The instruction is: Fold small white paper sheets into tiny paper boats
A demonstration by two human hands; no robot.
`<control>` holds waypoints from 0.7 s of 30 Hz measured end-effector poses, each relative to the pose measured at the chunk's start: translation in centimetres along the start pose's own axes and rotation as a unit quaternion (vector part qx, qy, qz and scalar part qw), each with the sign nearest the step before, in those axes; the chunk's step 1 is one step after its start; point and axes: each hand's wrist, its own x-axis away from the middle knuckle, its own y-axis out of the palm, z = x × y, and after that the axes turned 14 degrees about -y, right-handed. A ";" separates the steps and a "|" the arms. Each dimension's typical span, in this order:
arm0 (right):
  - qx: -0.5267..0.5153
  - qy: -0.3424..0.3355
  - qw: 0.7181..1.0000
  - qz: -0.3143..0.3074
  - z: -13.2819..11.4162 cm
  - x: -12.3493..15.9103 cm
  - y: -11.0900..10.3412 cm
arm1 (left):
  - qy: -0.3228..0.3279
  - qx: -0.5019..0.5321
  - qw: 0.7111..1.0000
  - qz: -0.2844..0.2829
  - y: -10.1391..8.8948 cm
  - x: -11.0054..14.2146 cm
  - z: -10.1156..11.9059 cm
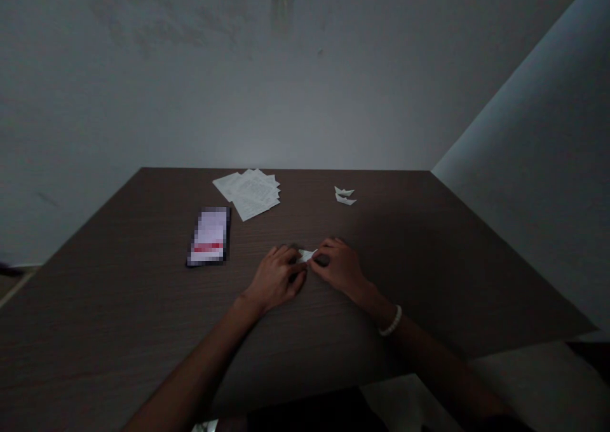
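A small folded piece of white paper (306,255) is held between my two hands, just above or on the brown table (405,260). My left hand (277,274) grips its left end, with thumb and fingers closed. At the right end, my right hand (339,265) pinches the paper between thumb and fingertips. My fingers cover part of the paper, so its full shape is hidden. Beyond my right hand lie two small folded paper boats (345,196), one close behind the other.
A fanned pile of printed paper sheets (250,192) lies at the back left. Nearer, left of my hands, a phone (208,236) rests with its screen lit and blurred. A pale wall (305,101) rises behind the table, and another wall (538,165) borders its right side.
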 end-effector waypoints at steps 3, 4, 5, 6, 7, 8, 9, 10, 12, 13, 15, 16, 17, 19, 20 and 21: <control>-0.003 0.002 1.000 0.003 0.2 0.0 0.0 | -0.002 -0.003 1.000 0.002 -0.1 0.0 0.1; -0.005 0.000 1.000 0.003 0.2 0.1 0.0 | -0.003 -0.005 1.000 0.002 -0.1 0.0 0.1; -0.006 -0.002 1.000 0.002 0.3 0.1 0.0 | -0.003 -0.006 1.000 0.002 -0.1 0.1 0.1; -0.006 -0.002 1.000 0.001 0.4 0.1 -0.1 | -0.003 -0.007 1.000 0.000 -0.1 0.1 0.1; -0.004 -0.002 1.000 0.001 0.5 0.1 -0.1 | -0.004 -0.007 1.000 -0.001 -0.1 0.1 0.1; -0.002 0.000 1.000 0.001 0.6 0.1 -0.1 | -0.004 -0.007 1.000 -0.002 -0.1 0.1 0.1; 0.002 0.002 1.000 0.002 0.8 0.2 -0.1 | -0.004 -0.006 1.000 -0.002 -0.1 0.1 0.1; 0.007 0.005 1.000 0.005 1.0 0.2 -0.1 | -0.004 -0.006 1.000 -0.003 -0.1 0.1 0.0; 0.015 0.012 1.000 0.013 1.5 0.2 -0.1 | -0.003 -0.003 1.000 -0.002 -0.1 0.1 0.0; 0.020 0.016 0.999 0.020 1.9 0.3 -0.2 | -0.002 -0.002 1.000 -0.001 -0.1 0.0 0.0; 0.026 0.025 0.999 0.024 2.6 0.3 -0.4 | -0.001 0.002 1.000 0.002 -0.1 0.0 0.0; 0.030 0.027 0.999 0.021 2.9 0.3 -0.6 | 0.000 0.004 1.000 0.003 -0.1 0.0 -0.1; 0.035 0.031 0.999 0.021 3.2 0.4 -0.8 | 0.001 0.006 1.000 0.005 0.0 0.0 -0.1; 0.040 0.028 0.999 0.013 3.6 0.5 -1.1 | -0.001 0.010 1.000 0.008 0.0 0.0 -0.2; 0.042 0.026 0.999 0.015 3.7 0.5 -1.3 | -0.004 0.013 1.000 0.010 0.1 0.0 -0.2; 0.040 0.019 0.999 0.021 3.7 0.6 -1.5 | -0.007 0.017 1.000 0.013 0.2 0.0 -0.3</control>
